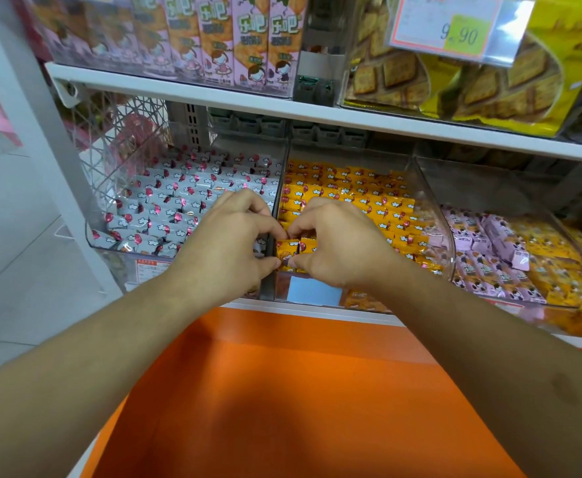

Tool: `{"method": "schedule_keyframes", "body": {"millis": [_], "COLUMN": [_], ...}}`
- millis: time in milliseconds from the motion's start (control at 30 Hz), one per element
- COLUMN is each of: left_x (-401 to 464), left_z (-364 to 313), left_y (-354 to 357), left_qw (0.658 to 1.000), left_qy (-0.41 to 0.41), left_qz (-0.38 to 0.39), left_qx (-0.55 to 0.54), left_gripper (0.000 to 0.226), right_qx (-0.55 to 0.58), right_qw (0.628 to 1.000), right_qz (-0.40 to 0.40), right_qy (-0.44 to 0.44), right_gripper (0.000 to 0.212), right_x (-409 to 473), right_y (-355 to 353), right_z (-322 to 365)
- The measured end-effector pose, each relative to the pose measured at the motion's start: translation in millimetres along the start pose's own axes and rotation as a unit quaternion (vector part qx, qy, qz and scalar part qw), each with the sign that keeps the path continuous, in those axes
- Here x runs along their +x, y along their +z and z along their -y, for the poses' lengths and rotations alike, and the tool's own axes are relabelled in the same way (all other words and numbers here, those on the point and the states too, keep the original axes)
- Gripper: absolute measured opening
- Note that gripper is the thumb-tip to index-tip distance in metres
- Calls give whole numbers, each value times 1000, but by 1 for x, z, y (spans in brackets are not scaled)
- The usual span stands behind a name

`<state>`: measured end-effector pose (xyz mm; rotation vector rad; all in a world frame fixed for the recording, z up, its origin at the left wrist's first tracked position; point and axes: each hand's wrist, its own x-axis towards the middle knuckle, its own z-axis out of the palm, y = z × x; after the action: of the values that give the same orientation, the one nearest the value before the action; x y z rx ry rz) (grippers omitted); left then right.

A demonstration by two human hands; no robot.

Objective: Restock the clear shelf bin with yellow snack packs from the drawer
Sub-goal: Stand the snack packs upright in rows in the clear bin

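A clear shelf bin (pixel 445 243) in the middle of the lower shelf holds rows of yellow snack packs (pixel 355 191). At its front left corner my left hand (pixel 227 243) and my right hand (pixel 334 243) meet. Together their fingertips pinch a few yellow snack packs (pixel 291 250) standing upright at the bin's front edge. Both thumbs press the packs from below while the fingers curl over their tops. The orange drawer (pixel 282 391) is below my forearms; its inside is not visible.
A clear bin of grey snack packs (pixel 165 208) sits left of the yellow one, and a bin of pink and yellow packs (pixel 510 257) to the right. The white upper shelf (pixel 213 94) carries pink boxes and cracker bags. A white upright post (pixel 41 115) stands left.
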<state>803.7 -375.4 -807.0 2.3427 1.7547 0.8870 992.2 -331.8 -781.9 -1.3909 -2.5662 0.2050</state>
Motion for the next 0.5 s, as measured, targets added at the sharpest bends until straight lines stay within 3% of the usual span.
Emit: {"method": "schedule_keyframes", "body": {"millis": [167, 267, 500], "left_x": [1, 4, 1], "left_z": [-6, -12, -13], "left_y": [3, 3, 4], "left_qw": [1000, 999, 998], "left_qy": [-15, -25, 8], "left_qz": [-9, -12, -21], "left_qx": [6, 19, 56], "left_gripper": [32, 30, 33], "right_qx": [-35, 9, 72], "right_qw": [999, 999, 994], "right_qz": [9, 23, 40], "right_qy": [6, 38, 69], "right_gripper": [31, 22, 23], "right_x": [2, 3, 3], "right_y": [-1, -3, -2], "right_z": [4, 7, 6]}}
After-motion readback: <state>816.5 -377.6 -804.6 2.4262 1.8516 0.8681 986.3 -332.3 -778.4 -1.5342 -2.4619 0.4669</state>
